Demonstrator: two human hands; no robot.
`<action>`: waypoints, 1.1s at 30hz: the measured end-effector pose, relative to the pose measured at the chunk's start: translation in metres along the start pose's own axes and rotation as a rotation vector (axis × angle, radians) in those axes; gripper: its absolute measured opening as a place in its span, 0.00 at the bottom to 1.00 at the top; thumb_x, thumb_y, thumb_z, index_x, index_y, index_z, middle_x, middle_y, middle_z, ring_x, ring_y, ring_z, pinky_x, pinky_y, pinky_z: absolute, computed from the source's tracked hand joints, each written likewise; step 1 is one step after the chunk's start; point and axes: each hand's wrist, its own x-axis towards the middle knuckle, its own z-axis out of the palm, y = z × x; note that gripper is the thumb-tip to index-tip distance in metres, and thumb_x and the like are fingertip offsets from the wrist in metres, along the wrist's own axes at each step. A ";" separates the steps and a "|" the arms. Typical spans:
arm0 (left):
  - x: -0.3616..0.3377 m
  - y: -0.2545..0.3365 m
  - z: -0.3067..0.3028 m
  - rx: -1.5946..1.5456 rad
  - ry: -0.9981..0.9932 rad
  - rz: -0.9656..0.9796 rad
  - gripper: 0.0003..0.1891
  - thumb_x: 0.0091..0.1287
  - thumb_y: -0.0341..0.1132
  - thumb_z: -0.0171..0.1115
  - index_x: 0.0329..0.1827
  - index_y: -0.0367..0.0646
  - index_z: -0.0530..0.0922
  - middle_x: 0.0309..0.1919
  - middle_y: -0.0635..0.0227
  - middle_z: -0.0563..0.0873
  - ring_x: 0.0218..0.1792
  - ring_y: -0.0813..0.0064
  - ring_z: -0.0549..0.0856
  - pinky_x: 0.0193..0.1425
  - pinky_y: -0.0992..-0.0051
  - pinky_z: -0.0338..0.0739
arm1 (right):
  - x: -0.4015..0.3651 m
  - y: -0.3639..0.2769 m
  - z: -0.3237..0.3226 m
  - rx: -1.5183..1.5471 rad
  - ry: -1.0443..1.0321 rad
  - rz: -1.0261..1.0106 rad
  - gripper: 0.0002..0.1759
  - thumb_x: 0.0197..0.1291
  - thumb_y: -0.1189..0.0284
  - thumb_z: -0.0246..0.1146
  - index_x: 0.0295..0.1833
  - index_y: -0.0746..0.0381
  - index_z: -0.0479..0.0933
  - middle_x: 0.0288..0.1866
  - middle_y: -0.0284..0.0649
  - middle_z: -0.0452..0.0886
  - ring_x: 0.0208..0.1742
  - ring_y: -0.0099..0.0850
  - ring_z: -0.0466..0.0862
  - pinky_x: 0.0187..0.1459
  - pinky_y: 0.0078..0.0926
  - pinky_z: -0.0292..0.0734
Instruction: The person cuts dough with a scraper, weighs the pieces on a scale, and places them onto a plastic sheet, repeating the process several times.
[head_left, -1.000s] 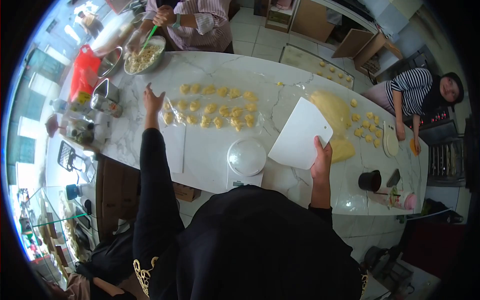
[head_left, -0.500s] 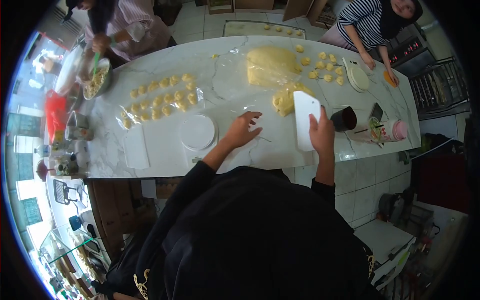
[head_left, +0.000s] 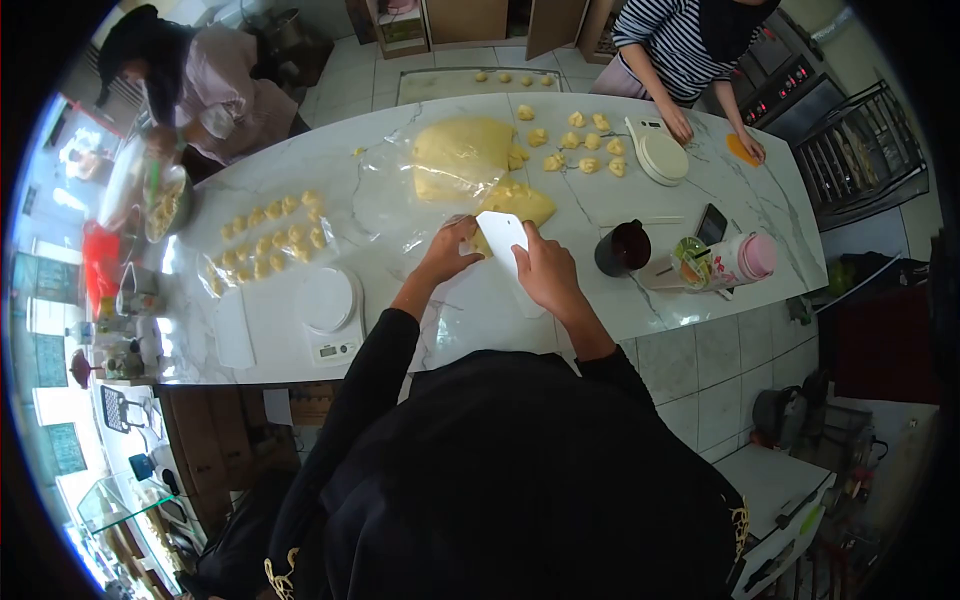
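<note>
One scraper [head_left: 501, 236], long axis diagonally forward

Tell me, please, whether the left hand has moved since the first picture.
Yes: the left hand moved from left of the nearer scale to its right.

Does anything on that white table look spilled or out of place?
A small yellow crumb, probably dough, lies by itself left of the big dough slab, like a stray scrap. Otherwise, nothing stands out.
</note>
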 end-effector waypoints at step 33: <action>-0.050 0.027 0.011 -0.009 0.554 -0.323 0.08 0.56 0.27 0.66 0.39 0.37 0.82 0.31 0.62 0.84 0.31 0.79 0.83 0.35 0.77 0.82 | 0.076 0.020 0.054 0.152 -0.185 -0.018 0.30 0.58 0.72 0.59 0.65 0.66 0.58 0.39 0.57 0.80 0.44 0.51 0.81 0.45 0.44 0.75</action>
